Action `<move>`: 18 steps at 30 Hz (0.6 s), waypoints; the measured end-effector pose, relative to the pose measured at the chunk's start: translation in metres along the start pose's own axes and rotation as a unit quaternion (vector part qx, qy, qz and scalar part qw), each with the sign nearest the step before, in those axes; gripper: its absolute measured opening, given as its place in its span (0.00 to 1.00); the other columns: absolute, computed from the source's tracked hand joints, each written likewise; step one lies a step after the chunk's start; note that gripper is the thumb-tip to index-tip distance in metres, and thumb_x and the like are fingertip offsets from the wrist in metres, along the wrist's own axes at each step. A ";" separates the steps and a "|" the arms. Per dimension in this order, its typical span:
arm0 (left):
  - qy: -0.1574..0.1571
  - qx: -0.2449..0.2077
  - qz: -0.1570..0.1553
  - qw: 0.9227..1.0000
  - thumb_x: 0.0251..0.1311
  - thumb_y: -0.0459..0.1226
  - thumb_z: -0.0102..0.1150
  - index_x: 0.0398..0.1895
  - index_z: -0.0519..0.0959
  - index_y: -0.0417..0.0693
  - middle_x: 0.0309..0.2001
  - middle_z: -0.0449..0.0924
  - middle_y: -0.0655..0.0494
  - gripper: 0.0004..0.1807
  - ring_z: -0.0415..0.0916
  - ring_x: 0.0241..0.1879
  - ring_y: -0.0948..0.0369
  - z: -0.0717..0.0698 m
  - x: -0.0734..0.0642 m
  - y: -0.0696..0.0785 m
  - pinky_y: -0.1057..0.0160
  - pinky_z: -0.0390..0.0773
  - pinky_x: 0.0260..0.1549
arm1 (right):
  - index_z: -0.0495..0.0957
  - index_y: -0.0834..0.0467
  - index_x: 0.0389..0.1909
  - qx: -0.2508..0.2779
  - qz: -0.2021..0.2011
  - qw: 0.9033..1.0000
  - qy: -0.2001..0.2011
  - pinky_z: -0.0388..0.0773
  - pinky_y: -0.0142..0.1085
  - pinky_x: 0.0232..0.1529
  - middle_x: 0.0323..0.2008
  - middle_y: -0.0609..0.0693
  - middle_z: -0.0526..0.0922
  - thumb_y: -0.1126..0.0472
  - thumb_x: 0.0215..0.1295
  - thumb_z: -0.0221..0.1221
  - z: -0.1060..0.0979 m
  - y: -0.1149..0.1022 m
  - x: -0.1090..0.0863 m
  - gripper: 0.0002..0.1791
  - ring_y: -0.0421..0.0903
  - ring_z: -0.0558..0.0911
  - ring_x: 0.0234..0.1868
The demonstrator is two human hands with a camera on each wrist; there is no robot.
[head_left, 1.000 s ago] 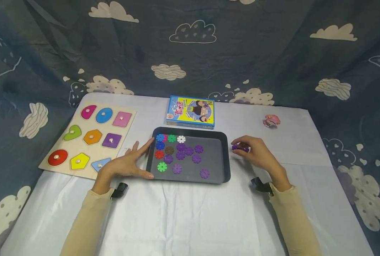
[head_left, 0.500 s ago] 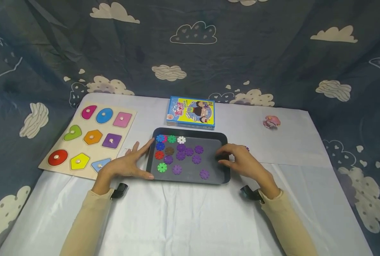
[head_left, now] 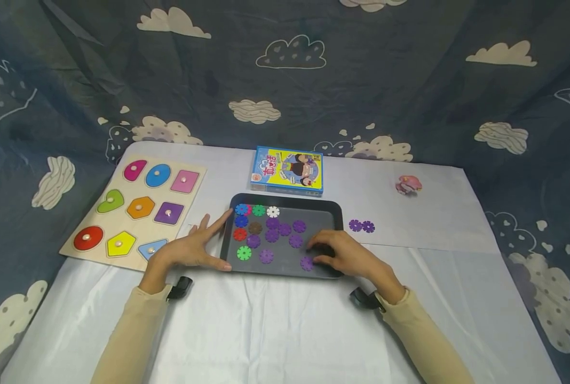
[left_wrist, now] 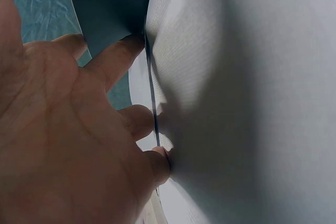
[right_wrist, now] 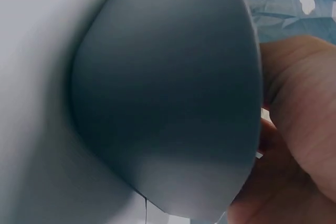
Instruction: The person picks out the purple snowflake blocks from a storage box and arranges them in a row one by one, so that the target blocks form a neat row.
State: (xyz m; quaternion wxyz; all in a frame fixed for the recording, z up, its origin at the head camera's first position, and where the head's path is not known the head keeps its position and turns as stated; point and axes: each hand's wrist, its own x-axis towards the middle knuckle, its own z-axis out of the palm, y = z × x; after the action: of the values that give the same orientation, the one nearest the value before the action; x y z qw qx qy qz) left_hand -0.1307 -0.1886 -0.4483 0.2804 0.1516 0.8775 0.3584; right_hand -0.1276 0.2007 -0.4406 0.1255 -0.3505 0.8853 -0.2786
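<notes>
A dark grey tray (head_left: pixel 321 213) holds several small notched plastic discs, many of them purple. At its left side my left hand (head_left: pixel 192 250) is spread, with the thumb and index finger touching the rim; in the left wrist view the left hand (left_wrist: pixel 73 129) has its fingertips by the tray's edge. My right hand (head_left: pixel 345 253) reaches over the tray's right part, fingers bent and parted. Its thumb tip is at a purple disc (head_left: pixel 306 263) near the front; I see no grip on it. In the right wrist view the tray wall (right_wrist: pixel 168 87) hides the fingertips.
Two purple discs (head_left: pixel 362 226) lie side by side right of the tray. Behind it is a yellow and blue box (head_left: pixel 287 170). A wooden shape puzzle board (head_left: pixel 133 213) lies at left, a small pink toy (head_left: pixel 409 184) at back right.
My right hand has let go of the purple discs on the cloth right of the tray. It has moved left over the tray to the front purple disc. The left hand has stayed put.
</notes>
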 end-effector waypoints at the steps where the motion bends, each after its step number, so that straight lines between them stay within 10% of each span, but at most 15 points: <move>1: 0.000 0.000 0.002 1.000 0.43 0.58 0.78 0.79 0.32 0.82 0.81 0.26 0.38 0.70 0.19 0.77 0.35 0.000 0.000 0.000 0.28 0.26 0.70 | 0.83 0.59 0.49 0.000 0.001 1.000 -0.001 0.81 0.44 0.56 0.49 0.49 0.86 0.63 0.61 0.69 0.001 0.000 0.000 0.15 0.45 0.83 0.52; 18: 0.000 -0.001 0.004 1.000 0.42 0.58 0.78 0.80 0.33 0.78 0.80 0.26 0.37 0.71 0.19 0.77 0.36 -0.001 0.000 -0.001 0.29 0.26 0.71 | 0.85 0.52 0.46 -0.067 0.009 0.998 -0.002 0.79 0.48 0.58 0.49 0.45 0.85 0.59 0.57 0.72 0.012 -0.007 0.002 0.15 0.47 0.82 0.54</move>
State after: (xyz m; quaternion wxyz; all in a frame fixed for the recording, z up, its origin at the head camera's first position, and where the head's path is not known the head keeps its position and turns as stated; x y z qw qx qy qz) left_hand -0.1312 -0.1906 -0.4484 0.2793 0.1551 0.8766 0.3599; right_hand -0.1196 0.1903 -0.4464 0.1058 -0.3503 0.9051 -0.2166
